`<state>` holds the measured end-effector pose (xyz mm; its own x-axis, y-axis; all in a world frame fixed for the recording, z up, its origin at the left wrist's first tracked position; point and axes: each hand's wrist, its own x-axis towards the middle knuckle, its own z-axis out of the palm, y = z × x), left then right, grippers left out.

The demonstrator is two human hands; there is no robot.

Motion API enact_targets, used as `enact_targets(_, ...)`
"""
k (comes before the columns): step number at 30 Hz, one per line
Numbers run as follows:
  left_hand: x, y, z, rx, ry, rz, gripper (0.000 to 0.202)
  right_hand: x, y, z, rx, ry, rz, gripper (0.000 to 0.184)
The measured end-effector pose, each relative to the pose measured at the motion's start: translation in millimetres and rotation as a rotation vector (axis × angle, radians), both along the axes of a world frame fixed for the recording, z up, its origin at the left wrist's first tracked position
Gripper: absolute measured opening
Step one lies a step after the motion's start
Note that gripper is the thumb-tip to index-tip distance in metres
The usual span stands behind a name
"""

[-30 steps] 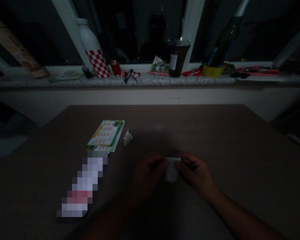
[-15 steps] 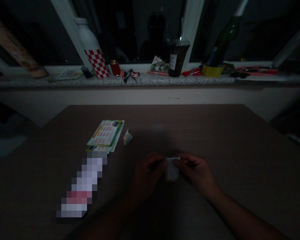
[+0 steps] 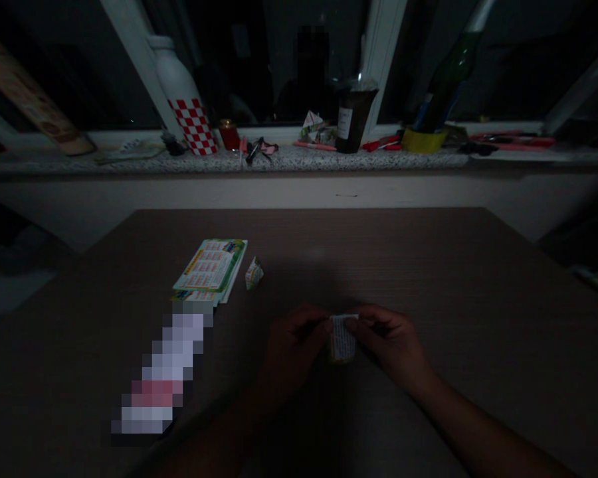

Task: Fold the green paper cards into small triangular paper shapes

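Both my hands meet over the middle of a dark brown table [image 3: 428, 265] in dim light. My left hand [image 3: 294, 348] and my right hand [image 3: 391, 345] pinch a small folded printed paper [image 3: 342, 338] between their fingertips, the left at its left edge, the right at its top right. The paper stands just above the table surface. To the left lies a stack of printed cards [image 3: 212, 269], and a small folded paper piece [image 3: 254, 273] rests beside it.
A blurred-out long object [image 3: 162, 372] lies at the front left of the table. Behind the table runs a stone windowsill [image 3: 478, 159] crowded with a red-checked white bottle [image 3: 184, 99], a dark cup [image 3: 351, 119], a green bottle [image 3: 448, 73], tape and pens.
The hands and the folded paper have barely shifted; the fingers adjust slightly on its top edge.
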<state>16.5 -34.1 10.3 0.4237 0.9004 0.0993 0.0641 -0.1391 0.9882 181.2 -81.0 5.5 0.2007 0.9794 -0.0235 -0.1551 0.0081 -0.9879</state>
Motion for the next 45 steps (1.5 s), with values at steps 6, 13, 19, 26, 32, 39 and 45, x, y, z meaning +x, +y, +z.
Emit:
enact_targets(6,-0.6,-0.1,-1.0,0.021,0.027,-0.002,0.013,-0.1,0.2,-0.1,0.016,-0.029,-0.015,0.015)
enact_targets(13,0.1,0.2,2.5,0.044,0.061,0.024,0.015,0.3,0.3,-1.0,0.023,-0.019,-0.005,0.018)
enact_targets(19,-0.8,0.1,3.6,0.049,0.053,0.021,0.016,3.3,-0.6,1.2,0.039,-0.018,0.045,0.016)
enact_targets(26,-0.4,-0.1,3.2,0.048,0.004,0.025,0.013,4.8,-0.5,-1.5,0.042,-0.075,0.018,0.016)
enact_targets(32,-1.7,-1.1,2.8,0.046,0.017,0.021,0.013,5.6,-0.6,-1.3,0.059,-0.114,0.025,0.016)
enact_targets(39,-1.5,-1.1,2.2,0.044,0.023,0.030,0.014,6.4,-1.0,-1.6,0.073,-0.149,0.014,0.016)
enact_targets(45,-1.4,-1.9,3.9,0.039,-0.014,0.030,0.012,8.1,-2.0,2.1,0.079,-0.165,0.055,0.013)
